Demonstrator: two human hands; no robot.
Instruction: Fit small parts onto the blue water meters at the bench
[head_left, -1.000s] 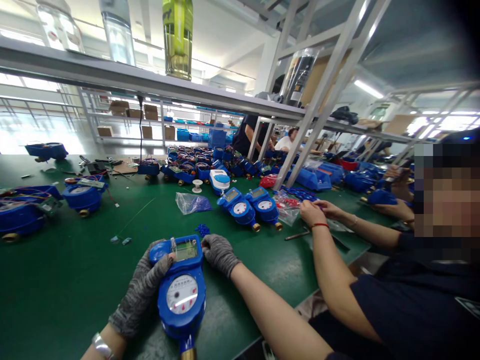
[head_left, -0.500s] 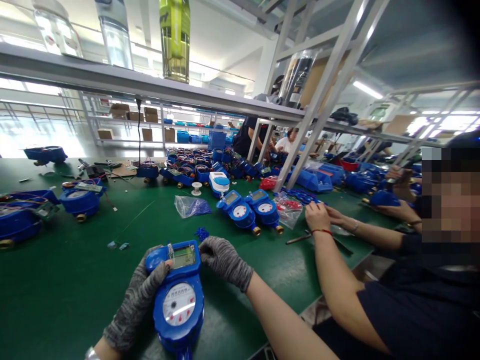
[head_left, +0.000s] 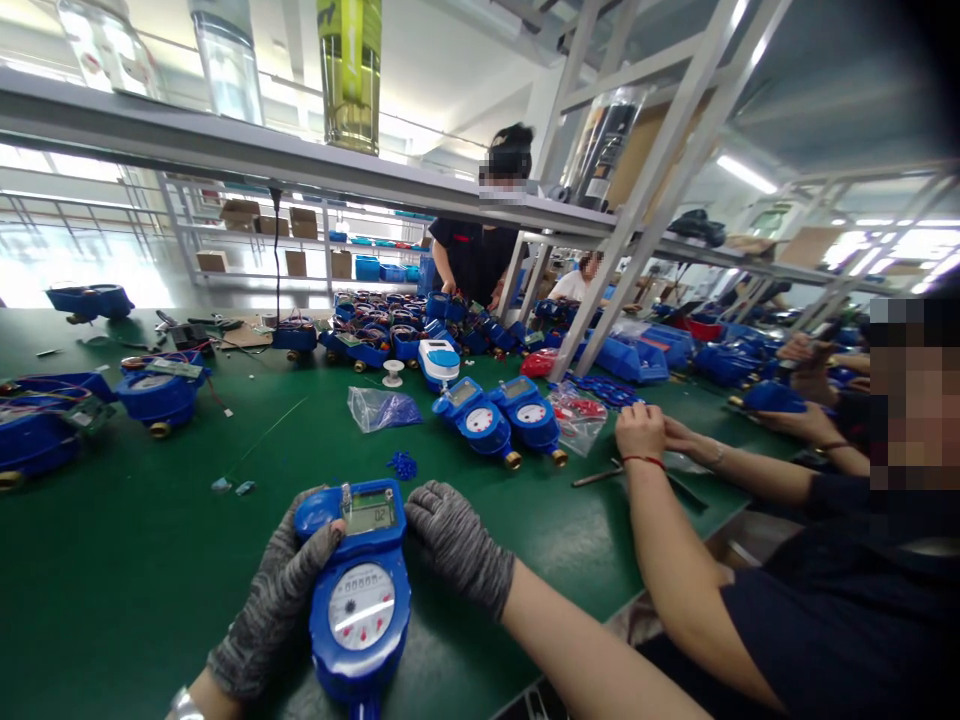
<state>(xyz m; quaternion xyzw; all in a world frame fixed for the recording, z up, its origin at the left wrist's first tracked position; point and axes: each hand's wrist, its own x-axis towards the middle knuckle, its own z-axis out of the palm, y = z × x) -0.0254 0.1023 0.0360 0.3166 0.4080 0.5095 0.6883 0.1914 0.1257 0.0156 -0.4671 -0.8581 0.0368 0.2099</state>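
The water meter (head_left: 360, 590) lies face up on the green table (head_left: 112, 560), at the edge nearest me, dial toward me and display away. My left hand (head_left: 289, 590), in a grey knit glove, is wrapped along the meter's left flank, thumb pressed on the top left corner beside the display. My right hand (head_left: 457, 540), also gloved, sits at the meter's upper right, fingers curled with the tips against the display head. I cannot tell whether they hook under it.

Just beyond the meter's top is a small heap of loose blue parts (head_left: 403, 464). Farther beyond, a clear plastic bag (head_left: 382, 408) holds more blue parts. Beyond and right of the meter stand two finished meters (head_left: 504, 418) side by side. Just past them a second clear bag (head_left: 581, 415) holds red pieces. Farther on in that direction sit blue bins (head_left: 634, 360), their contents too small to make out. Right of the meter, well apart from it, a co-worker's hand (head_left: 639, 432) rests on the table.
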